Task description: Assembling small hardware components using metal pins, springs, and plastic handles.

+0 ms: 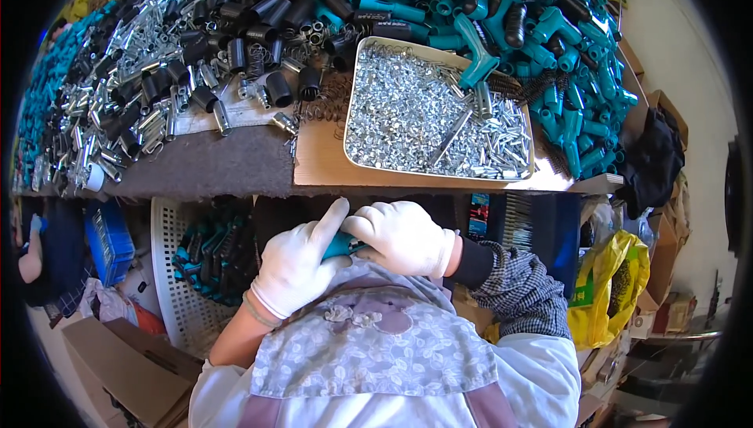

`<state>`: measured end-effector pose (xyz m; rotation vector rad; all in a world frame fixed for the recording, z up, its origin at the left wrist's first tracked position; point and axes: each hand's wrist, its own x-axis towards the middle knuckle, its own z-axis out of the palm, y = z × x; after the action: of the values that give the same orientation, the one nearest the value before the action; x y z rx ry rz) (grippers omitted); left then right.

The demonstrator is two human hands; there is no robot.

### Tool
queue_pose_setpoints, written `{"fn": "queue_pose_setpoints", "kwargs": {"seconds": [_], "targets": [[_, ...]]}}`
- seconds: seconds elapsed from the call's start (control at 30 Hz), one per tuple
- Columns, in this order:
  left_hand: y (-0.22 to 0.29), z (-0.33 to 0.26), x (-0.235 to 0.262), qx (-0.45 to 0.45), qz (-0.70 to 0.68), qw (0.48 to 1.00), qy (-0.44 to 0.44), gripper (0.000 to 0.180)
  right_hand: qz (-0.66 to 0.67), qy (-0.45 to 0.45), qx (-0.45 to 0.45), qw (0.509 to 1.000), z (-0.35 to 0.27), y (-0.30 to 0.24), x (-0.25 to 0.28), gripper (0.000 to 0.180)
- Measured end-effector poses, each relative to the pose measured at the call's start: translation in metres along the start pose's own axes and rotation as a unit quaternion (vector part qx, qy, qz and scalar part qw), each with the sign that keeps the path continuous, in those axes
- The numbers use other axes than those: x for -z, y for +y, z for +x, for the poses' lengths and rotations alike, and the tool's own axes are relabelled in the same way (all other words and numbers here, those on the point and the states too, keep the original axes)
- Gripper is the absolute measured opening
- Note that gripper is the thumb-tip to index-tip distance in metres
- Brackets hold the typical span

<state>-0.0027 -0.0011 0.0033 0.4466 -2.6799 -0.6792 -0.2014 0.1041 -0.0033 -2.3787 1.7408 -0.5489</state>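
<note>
Both my hands wear white gloves and meet in front of my apron, just below the table's front edge. Between them shows a teal plastic handle part point(339, 246), mostly covered by the gloves. My left hand point(296, 262) is wrapped round it, thumb pointing up. My right hand point(401, 238) closes on its other end with curled fingers. Beyond them on the table stands a shallow tray point(346, 134) full of small silver metal pieces and pins. A teal bent handle point(475, 55) and a metal tube point(483, 101) lie over the tray's far right side.
Teal handles point(576, 122) are heaped at the right, black sleeves point(278, 89) and springs in the middle, silver metal tubes point(86, 126) at the left. Below the table, a white crate point(163, 251) holds teal-and-black parts. A yellow bag point(616, 287) hangs at the right; a cardboard box point(125, 369) sits lower left.
</note>
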Motion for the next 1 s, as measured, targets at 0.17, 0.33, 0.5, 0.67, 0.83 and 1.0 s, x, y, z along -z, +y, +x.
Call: {"fn": "queue_pose_setpoints", "kwargs": {"seconds": [0.17,0.33,0.5,0.67,0.83,1.0], "targets": [[0.009,-0.004,-0.005,0.098,-0.123,0.988,-0.011,0.085,-0.051,0.033,0.097,0.993,0.005,0.006,0.002,0.042],[0.009,-0.003,-0.002,0.131,-0.160,0.978,-0.019,0.081,0.120,0.073,0.088,0.986,0.017,0.021,0.028,0.022],[0.012,-0.004,0.000,0.057,-0.083,0.994,0.043,0.060,-0.126,0.233,-0.210,0.941,0.027,0.078,0.073,0.014],[0.006,-0.006,-0.001,0.003,-0.098,0.994,0.051,0.045,0.005,0.173,-0.266,0.948,0.022,0.105,0.069,0.014],[0.003,-0.012,-0.004,0.052,-0.173,0.980,0.082,0.044,0.051,0.297,-0.241,0.922,0.019,0.106,0.067,0.011],[-0.003,-0.013,-0.007,0.200,-0.372,0.902,0.091,0.045,0.375,0.304,-0.288,0.827,0.017,0.053,0.062,0.014]]}}
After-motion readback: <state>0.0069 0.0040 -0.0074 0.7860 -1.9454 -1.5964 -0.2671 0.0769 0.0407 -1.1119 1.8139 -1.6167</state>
